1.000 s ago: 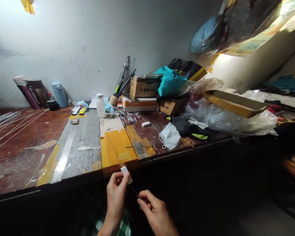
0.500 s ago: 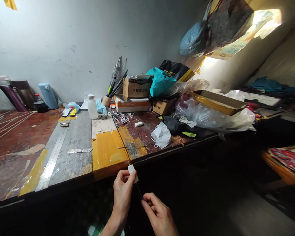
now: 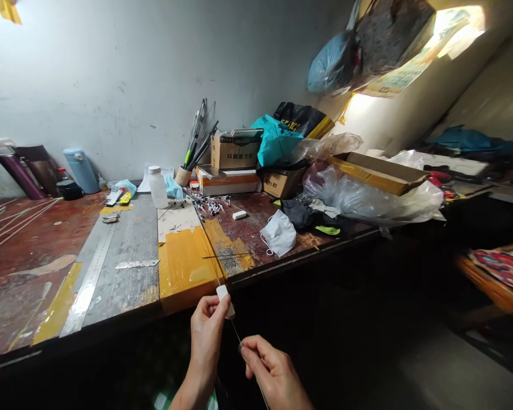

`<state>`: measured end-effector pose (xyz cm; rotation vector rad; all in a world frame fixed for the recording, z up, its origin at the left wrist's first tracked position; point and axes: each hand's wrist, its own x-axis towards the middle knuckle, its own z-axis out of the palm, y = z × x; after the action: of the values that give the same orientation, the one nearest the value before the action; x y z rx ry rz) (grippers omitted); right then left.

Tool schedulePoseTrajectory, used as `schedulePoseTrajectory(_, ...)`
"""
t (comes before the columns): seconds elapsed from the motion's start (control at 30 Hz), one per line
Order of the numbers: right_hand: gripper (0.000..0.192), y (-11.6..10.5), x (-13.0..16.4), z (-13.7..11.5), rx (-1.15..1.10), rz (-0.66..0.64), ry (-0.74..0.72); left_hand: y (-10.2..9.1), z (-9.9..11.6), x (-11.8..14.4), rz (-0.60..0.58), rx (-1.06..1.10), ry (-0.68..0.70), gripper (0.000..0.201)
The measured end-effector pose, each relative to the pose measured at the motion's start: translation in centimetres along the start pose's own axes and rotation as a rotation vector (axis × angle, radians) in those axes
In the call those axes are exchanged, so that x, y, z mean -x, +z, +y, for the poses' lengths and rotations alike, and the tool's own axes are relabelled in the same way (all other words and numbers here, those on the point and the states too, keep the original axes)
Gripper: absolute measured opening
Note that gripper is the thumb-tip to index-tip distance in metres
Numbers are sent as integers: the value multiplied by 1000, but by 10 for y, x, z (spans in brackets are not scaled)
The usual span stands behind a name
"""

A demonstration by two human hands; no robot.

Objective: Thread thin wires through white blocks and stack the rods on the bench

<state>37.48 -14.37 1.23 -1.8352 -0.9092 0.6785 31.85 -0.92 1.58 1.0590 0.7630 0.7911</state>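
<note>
My left hand pinches a small white eraser-like block between thumb and fingers, just off the table's front edge. A thin rod runs from above the tape-covered board, at the block, and down to my right hand. My right thumb and forefinger are closed on that rod, below and right of the block. Part of the rod shows again beneath the right hand. Whether it passes through the block or under it is hidden by my fingers. Another thin dark rod lies crosswise on the table.
A similar white block and a face mask lie on the table. Left are a steel ruler and a white bottle. Behind stand a holder of rods and cardboard boxes. Plastic bags lie right.
Both hands have shifted slightly left in the picture, with the block and rod. More of the rod now shows, including a length below my right hand. The view has turned a little.
</note>
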Motion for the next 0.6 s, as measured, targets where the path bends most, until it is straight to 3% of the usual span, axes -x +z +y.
schedulePoseTrajectory(0.17, 36, -2, -3, -8, -22, -78, -38, -4, 4, -2, 21, -12, -4, 45)
schedulePoseTrajectory(0.37, 17, 1, -5, -11, -24, -35, 30, -5, 7, -2, 25, -10, -12, 46)
schedulePoseTrajectory(0.5, 28, 0, -4, -10, -6, -66, -12, -7, 3, -2, 19, -16, 0, 45)
schedulePoseTrajectory(0.6, 24, 2, -4, -7, -26, -90, -1, -7, 0, 1, 5, -4, 19, 43)
